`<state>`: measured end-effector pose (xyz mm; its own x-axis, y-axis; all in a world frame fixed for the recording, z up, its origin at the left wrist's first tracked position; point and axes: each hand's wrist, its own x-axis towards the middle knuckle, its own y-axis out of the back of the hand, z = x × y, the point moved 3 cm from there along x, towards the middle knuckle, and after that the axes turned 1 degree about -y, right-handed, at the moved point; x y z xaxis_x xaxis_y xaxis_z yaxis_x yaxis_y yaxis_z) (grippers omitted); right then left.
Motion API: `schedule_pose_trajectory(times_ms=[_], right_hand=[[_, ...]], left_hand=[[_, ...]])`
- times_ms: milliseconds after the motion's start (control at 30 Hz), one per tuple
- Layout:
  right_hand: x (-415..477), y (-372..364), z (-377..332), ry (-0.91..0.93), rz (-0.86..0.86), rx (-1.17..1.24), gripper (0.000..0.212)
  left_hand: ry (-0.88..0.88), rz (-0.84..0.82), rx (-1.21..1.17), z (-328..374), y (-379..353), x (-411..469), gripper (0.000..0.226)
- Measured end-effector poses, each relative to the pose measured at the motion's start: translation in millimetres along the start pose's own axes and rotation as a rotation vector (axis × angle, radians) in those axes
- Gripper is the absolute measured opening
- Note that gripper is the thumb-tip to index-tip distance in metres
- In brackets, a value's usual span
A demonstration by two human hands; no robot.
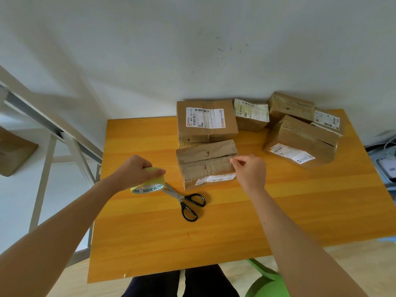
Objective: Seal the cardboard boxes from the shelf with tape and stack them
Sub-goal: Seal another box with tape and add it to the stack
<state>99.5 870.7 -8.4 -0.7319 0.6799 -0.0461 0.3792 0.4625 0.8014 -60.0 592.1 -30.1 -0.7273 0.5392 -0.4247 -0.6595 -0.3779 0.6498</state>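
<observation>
A small worn cardboard box lies in the middle of the orange table. My left hand grips a yellow tape roll just left of the box. My right hand is at the box's right edge, thumb and forefinger pinched; a clear strip of tape between roll and fingers is hard to make out. Black-handled scissors lie on the table in front of the box, tips under the roll.
A larger labelled box stands behind the small one. Three more boxes are grouped at the table's back right by the white wall. A metal shelf frame stands to the left. A green chair sits below the table's near edge.
</observation>
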Motion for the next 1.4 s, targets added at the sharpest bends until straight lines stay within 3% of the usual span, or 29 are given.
schedule_pose_trajectory(times_ms=[267, 433, 600, 667, 733, 833, 1167, 1400], right_hand=[[-16.1, -2.7, 0.0, 0.158, 0.141, -0.179, 0.014], [-16.1, -3.3, 7.0, 0.039, 0.163, -0.141, 0.052], [-21.4, -7.0, 0.7, 0.166, 0.192, -0.275, 0.044], [-32.0, -23.2, -13.6, 0.324, 0.082, -0.302, 0.055], [-46.4, -47.5, -30.7, 0.532, -0.146, -0.362, 0.068], [-62.4, -74.8, -41.1, 0.709, -0.343, -0.451, 0.072], [-48.2, -67.9, -6.8, 0.688, -0.342, -0.590, 0.071], [-38.2, -36.9, 26.4, 0.491, -0.294, -0.662, 0.082]], left_hand=[[-0.010, -0.037, 0.031, -3.2, -8.9, 2.1, 0.056], [-0.046, -0.043, -0.002, -4.4, -11.3, 0.4, 0.057], [-0.039, -0.039, -0.035, -6.8, -14.5, -3.4, 0.056], [-0.043, -0.032, -0.051, -6.2, -14.9, -4.2, 0.056], [-0.051, -0.032, -0.050, -5.0, -14.4, -4.9, 0.055], [-0.060, -0.030, -0.050, -3.1, -12.9, -5.6, 0.055], [-0.042, -0.052, 0.039, -5.4, -13.8, -1.1, 0.058], [-0.020, -0.049, 0.105, -8.1, -15.1, 9.1, 0.060]])
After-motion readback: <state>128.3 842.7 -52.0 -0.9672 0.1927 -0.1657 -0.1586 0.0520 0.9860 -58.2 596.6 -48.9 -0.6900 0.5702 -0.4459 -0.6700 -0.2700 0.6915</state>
